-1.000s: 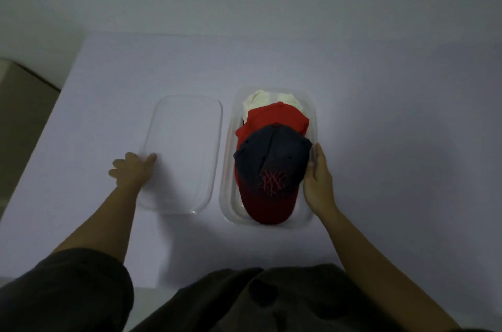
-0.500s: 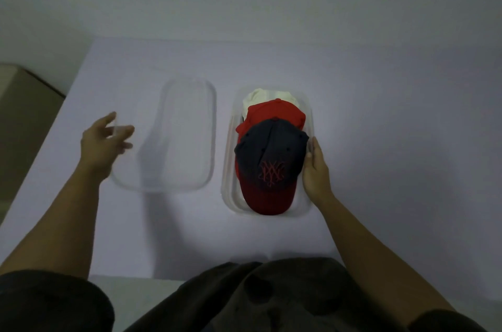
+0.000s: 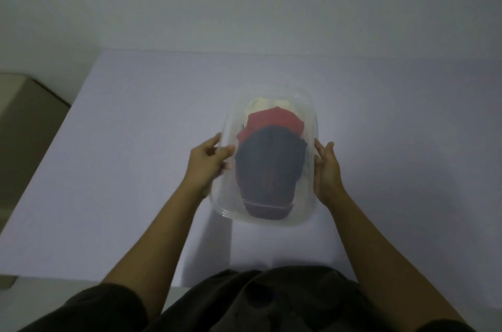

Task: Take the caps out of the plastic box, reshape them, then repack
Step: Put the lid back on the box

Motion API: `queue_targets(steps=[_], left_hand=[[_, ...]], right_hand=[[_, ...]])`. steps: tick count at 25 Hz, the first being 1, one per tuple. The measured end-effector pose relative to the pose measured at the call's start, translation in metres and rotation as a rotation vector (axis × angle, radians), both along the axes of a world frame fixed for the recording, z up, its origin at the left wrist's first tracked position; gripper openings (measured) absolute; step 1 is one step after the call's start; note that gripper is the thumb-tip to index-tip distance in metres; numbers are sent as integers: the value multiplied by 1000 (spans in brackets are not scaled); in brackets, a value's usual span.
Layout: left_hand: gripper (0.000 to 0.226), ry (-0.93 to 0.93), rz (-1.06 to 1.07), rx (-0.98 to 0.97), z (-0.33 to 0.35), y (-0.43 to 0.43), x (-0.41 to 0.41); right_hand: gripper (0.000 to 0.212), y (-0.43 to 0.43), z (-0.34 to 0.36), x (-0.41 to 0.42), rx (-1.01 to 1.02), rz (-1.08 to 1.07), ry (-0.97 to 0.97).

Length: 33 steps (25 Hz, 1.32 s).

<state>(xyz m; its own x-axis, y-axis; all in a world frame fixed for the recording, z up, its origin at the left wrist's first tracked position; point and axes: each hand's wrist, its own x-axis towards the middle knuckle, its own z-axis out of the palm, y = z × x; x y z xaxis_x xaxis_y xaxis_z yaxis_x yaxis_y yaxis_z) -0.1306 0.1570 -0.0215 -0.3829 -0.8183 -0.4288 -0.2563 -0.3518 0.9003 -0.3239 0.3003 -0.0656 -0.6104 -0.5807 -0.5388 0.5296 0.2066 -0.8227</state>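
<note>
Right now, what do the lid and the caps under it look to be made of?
Lid: clear, glossy plastic by the look; caps show through hazily, rim glints. Navy cap, red cap, cream cap: matte fabric, likely cotton; soft folds, no shine.

Lid (image 3: 228, 196): clear, hazy.
Near cap (image 3: 270, 166): navy crown, dark red brim.
Middle cap (image 3: 271, 121): red.
Far cap (image 3: 256, 106): cream.
Table (image 3: 135, 141): pale lilac.
Sleeves (image 3: 89, 310): dark.

A single head-worn camera looks forward and steeply down — close above the table (image 3: 135, 141). Both forearms enter from the bottom edge; no second view shares the scene.
</note>
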Motion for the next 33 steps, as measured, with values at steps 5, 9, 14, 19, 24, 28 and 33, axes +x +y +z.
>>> queue_targets(steps=[5,9,14,19,24,28,33], left_hand=[[53,-307,-38,-346,-15,27,-16],[56,-343,-147,-448,-28,30,-23],[50,-424,-218,-445,-36,28,-30],[50,-422,-266,-425,-37,21,-27],[52,-487,-366,-500,-37,17,-20],[51,-564,-265,-473,-45,23,-18],[53,-569,-273,-526,-43,23,-23]], right_hand=[[60,-9,9,11,92,126,263],[52,-13,11,16,180,147,425],[49,-16,-1,7,260,110,395],[49,-17,2,9,252,100,388],[50,-17,7,11,268,102,401],[49,-24,9,15,311,157,472],[48,-20,3,9,312,134,446]])
